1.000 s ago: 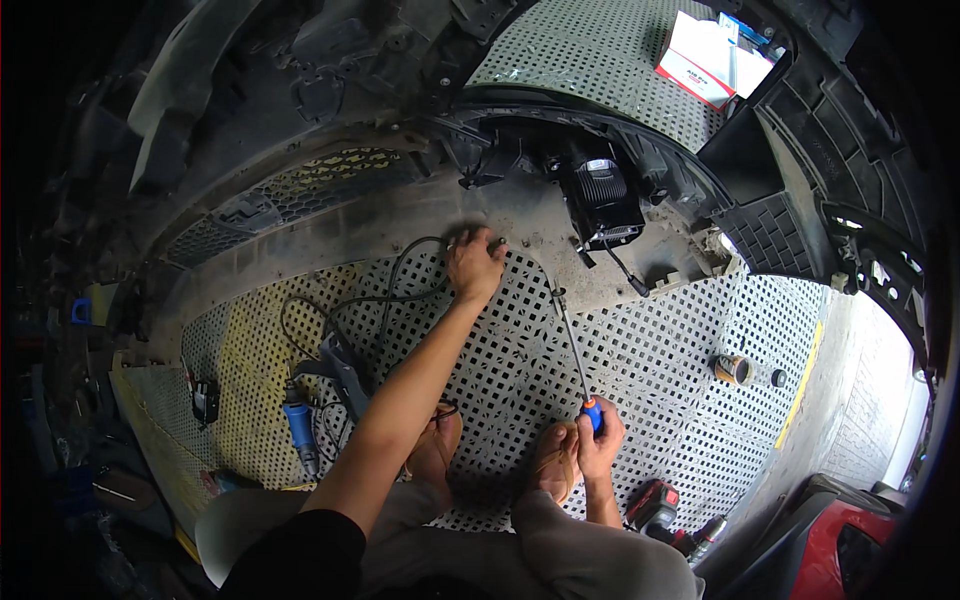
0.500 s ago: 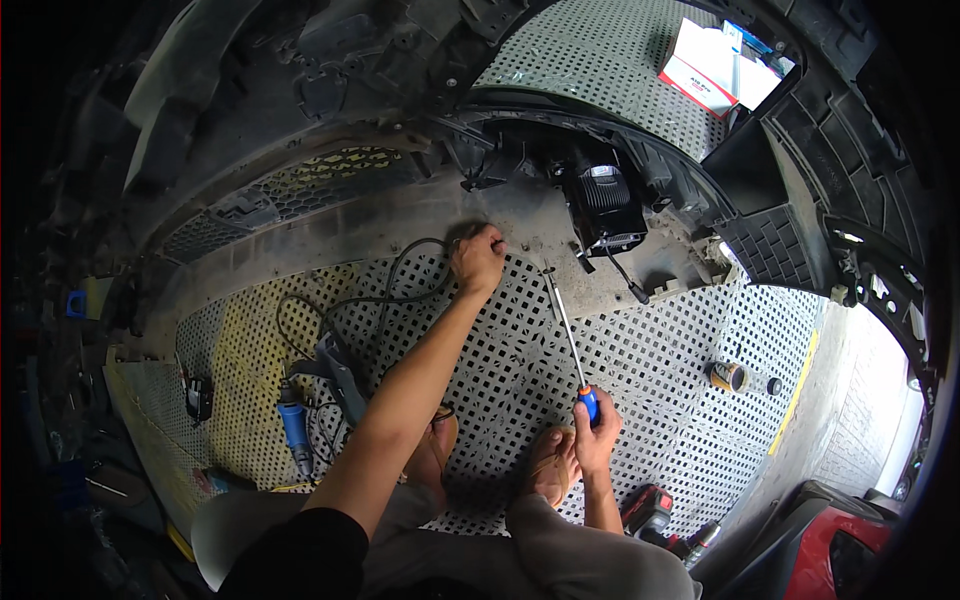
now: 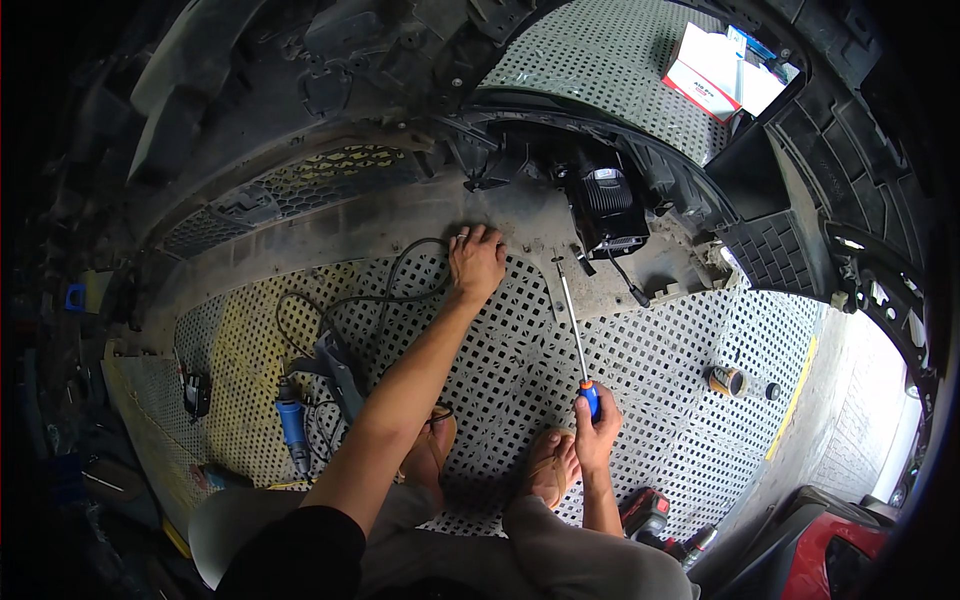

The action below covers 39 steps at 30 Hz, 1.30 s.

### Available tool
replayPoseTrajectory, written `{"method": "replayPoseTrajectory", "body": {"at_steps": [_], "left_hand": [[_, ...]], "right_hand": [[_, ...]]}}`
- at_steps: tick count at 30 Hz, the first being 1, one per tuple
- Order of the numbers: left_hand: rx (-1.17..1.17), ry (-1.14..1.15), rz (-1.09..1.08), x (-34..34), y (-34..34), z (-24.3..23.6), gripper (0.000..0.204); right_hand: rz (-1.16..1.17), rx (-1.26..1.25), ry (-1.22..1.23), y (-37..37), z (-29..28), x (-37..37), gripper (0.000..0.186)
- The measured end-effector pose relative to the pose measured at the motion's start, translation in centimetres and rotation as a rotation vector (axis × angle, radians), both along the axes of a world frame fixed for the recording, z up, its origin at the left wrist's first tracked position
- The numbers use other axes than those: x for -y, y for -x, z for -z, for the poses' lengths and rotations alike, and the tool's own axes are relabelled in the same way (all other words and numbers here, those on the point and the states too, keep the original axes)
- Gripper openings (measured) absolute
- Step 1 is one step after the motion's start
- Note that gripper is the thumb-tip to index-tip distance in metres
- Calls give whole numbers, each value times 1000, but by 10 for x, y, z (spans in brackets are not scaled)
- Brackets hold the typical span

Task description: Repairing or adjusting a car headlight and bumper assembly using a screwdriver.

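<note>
My left hand [image 3: 477, 264] lies palm down on the near edge of a dusty dark car bumper [image 3: 330, 222], fingers stretched over it, a ring on one finger. A black cable [image 3: 388, 275] runs beside that hand. In my right hand [image 3: 598, 428] is a screwdriver [image 3: 588, 400] with a blue and orange handle. Its long metal shaft points away from me, and the tip is at a small slot in the bumper's lower panel; whether it touches cannot be told. Just beyond, a black finned lamp-like unit [image 3: 607, 215] sits in the bumper, with a short lead ending in a connector [image 3: 640, 295].
On the perforated grey floor mat [image 3: 660, 360] lie a blue power tool [image 3: 293, 432], a dark grey corded tool [image 3: 338, 375], a red and black cordless drill [image 3: 648, 512], a small can [image 3: 726, 380] and a black cap [image 3: 772, 391]. A white and red box [image 3: 705, 75] stands beyond the bumper.
My left hand's fingers have uncurled and flattened onto the bumper edge. The screwdriver tip has shifted slightly right and away from me, onto the panel by the slot.
</note>
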<state>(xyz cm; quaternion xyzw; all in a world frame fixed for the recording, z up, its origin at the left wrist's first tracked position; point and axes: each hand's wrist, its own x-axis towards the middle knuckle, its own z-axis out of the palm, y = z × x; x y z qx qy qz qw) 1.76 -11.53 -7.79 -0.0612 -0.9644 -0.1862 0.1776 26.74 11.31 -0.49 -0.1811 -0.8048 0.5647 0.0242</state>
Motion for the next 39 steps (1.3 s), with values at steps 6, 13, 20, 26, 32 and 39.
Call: {"method": "replayPoseTrajectory", "body": {"at_steps": [6, 13, 20, 26, 32, 39], "left_hand": [[373, -575, -98, 7, 14, 2, 20], [664, -2086, 47, -36, 41, -87, 27], [786, -2140, 20, -43, 51, -103, 21], [782, -2133, -72, -42, 50, -100, 11], [830, -2091, -81, -43, 54, -96, 19], [869, -2052, -90, -47, 53, -101, 27]], "right_hand": [[-33, -2, -34, 7, -8, 7, 27], [22, 72, 63, 15, -11, 4, 25], [20, 76, 17, 24, -13, 7, 27], [53, 81, -4, 36, -17, 17, 29], [87, 122, 71, 47, -24, 26, 32], [79, 159, 85, 53, -23, 26, 33]]}}
